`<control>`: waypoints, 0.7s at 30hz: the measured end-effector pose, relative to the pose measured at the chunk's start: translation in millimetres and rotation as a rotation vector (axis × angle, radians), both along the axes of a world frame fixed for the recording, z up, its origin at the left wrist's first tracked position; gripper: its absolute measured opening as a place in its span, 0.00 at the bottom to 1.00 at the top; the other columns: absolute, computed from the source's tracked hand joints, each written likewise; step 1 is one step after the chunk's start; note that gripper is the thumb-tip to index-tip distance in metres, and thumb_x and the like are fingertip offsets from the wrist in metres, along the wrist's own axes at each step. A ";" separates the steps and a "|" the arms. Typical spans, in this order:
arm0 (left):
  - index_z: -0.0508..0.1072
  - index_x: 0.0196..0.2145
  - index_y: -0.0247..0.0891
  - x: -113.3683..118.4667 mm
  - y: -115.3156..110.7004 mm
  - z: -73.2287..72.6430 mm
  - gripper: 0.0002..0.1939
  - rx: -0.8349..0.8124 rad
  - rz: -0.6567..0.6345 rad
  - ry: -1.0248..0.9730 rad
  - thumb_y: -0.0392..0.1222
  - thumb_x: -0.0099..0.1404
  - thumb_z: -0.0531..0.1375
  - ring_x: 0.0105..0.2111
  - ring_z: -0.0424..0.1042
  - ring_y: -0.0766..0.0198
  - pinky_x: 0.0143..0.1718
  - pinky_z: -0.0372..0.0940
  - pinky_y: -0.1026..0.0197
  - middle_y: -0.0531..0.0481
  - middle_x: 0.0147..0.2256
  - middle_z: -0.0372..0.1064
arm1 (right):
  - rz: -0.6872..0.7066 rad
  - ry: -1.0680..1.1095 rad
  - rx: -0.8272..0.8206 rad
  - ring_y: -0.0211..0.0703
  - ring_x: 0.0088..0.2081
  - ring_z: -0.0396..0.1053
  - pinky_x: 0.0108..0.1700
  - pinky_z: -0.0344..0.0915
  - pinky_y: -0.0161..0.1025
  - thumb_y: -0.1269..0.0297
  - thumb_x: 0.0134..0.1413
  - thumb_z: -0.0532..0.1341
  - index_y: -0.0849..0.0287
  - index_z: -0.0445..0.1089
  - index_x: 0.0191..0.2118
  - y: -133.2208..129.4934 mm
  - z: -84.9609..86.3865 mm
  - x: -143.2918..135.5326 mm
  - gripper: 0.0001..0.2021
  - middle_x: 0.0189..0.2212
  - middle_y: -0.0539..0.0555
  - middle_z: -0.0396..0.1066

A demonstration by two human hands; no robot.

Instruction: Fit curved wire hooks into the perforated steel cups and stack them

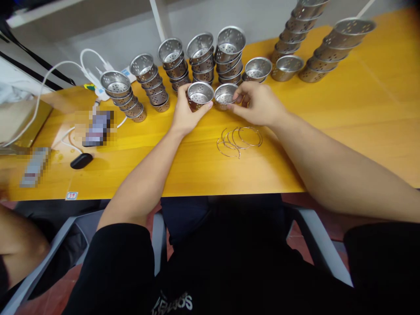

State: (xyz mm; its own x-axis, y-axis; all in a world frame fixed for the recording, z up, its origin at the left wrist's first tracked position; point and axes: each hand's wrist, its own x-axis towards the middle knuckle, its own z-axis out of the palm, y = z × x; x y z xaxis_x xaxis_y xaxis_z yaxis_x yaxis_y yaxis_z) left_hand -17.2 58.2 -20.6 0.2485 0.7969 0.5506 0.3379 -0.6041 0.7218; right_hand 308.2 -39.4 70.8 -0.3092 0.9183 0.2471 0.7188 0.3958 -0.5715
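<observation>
My left hand (pixel 187 110) is wrapped round a perforated metal cup (pixel 200 94) with its open top facing up. Just to its right, the fingers of my right hand (pixel 254 103) are pinched at the rim of a second metal cup (pixel 225 95); whether they grip the rim or something small is hidden. Several thin wire rings (pixel 241 139) lie in an overlapping group on the yellow table (pixel 197 170), nearer to me than the cups.
Stacks of perforated cups (pixel 201 57) line the back. Taller stacks (pixel 334 48) and a single cup (pixel 288 68) stand at the right. At the left lie a phone (pixel 98 127), white cables and a black oval object (pixel 82 161). Another person's arm (pixel 19 236) shows at the far left.
</observation>
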 end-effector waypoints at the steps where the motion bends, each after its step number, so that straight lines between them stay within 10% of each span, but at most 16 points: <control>1: 0.67 0.77 0.52 -0.2 0.1 -0.2 0.60 -0.011 0.002 0.002 0.90 0.65 0.79 0.73 0.85 0.41 0.82 0.79 0.34 0.37 0.73 0.79 | -0.003 -0.016 0.000 0.74 0.55 0.82 0.60 0.81 0.67 0.24 0.82 0.71 0.50 0.83 0.64 0.8 -0.5 -1.5 0.33 0.57 0.68 0.89; 16: 0.64 0.81 0.53 -3.3 -1.6 5.0 0.61 0.002 -0.029 0.072 0.89 0.68 0.78 0.84 0.76 0.36 0.91 0.71 0.30 0.35 0.80 0.76 | 0.085 0.041 -0.001 0.68 0.50 0.90 0.65 0.88 0.67 0.50 0.79 0.70 0.55 0.84 0.77 6.2 -8.8 -13.7 0.29 0.65 0.66 0.91; 21: 0.64 0.81 0.53 -1.0 -2.6 4.5 0.62 0.023 -0.027 0.078 0.91 0.66 0.77 0.83 0.77 0.35 0.93 0.67 0.30 0.34 0.79 0.76 | 0.089 -0.007 0.007 0.65 0.48 0.85 0.61 0.84 0.61 0.47 0.79 0.74 0.53 0.87 0.59 -2.7 19.6 9.2 0.17 0.55 0.66 0.92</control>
State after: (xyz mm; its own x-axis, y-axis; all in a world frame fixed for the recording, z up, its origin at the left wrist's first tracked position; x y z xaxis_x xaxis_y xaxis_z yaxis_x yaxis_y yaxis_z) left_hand -18.2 55.6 -16.1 0.3126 0.7764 0.5472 0.3758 -0.6302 0.6795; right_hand 317.4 -42.1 90.4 -0.3915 0.8852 0.2512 0.6845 0.4626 -0.5635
